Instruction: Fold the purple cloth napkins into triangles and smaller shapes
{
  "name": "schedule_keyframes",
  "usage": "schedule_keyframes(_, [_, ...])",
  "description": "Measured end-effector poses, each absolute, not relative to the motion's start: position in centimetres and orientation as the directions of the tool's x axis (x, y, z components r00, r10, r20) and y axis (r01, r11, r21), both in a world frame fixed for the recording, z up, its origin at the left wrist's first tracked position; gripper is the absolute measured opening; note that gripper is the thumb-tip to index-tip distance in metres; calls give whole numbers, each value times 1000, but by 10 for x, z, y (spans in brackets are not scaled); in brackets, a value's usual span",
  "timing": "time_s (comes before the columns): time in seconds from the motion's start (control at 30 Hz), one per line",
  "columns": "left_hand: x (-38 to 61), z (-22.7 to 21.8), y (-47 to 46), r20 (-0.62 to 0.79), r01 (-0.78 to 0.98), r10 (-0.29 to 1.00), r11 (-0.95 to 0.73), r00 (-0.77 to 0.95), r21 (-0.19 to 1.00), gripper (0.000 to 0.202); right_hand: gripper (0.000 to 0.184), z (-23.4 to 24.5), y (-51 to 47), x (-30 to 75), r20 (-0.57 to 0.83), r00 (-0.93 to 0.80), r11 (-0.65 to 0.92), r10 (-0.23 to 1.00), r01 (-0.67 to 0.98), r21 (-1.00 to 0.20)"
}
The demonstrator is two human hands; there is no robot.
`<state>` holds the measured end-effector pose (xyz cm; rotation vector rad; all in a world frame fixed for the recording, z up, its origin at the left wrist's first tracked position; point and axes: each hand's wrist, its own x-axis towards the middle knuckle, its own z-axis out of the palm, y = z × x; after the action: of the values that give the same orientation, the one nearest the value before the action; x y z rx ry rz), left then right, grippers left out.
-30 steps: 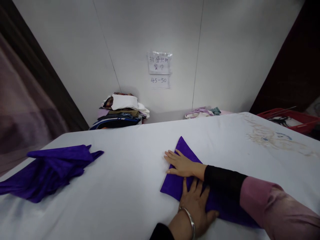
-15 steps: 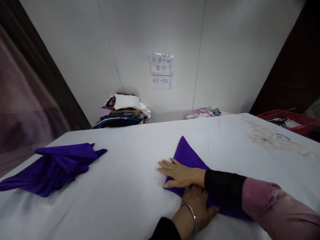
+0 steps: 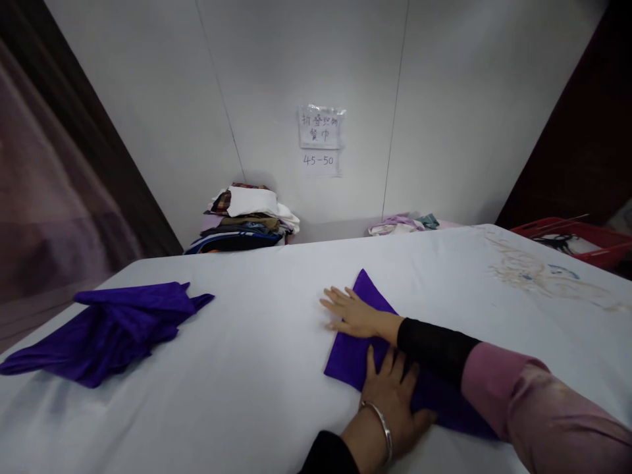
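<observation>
A folded purple cloth napkin (image 3: 344, 361) lies on the white tablecloth (image 3: 257, 355), one pointed corner towards the back wall. My right hand (image 3: 359, 317) reaches in from the right and lies flat across its upper part, fingers spread past the left edge. Nearer to me, my left hand (image 3: 392, 395), with a silver bangle on the wrist, presses flat on the napkin's near edge, fingers apart. The right forearm hides much of the napkin's middle. Off to the left, a crumpled heap of purple cloth (image 3: 131, 329) rests on the tablecloth.
Beyond the far edge, a stack of folded clothes (image 3: 251, 214) stands by the wall, with a smaller pile of fabric (image 3: 399, 225) to its right. A red basket (image 3: 600, 240) sits at the right. A paper sign (image 3: 320, 141) hangs on the wall.
My right hand has slid away from me, up towards the napkin's far corner. My left hand's fingers have spread and now show more. The heap on the left lies as before.
</observation>
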<state>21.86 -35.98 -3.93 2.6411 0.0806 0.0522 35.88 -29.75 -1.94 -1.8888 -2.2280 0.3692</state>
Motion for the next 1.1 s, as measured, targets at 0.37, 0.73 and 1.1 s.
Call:
schedule_keyframes(0.37, [220,-42,-359,-5,62,67,-886,998,459,58,78,-51,-272,409,-84,71,-91,994,960,-264])
schedule_keyframes(0.73, [222,-42,-358,-14,58,59,-882,998,467,59,78,-53,-263,438,-30,250,-251,968,948,-198])
schedule_keyframes(1.1, [221,-45,-358,-4,55,59,-895,998,443,59,74,-41,-269,435,-60,276,-282,959,925,-252])
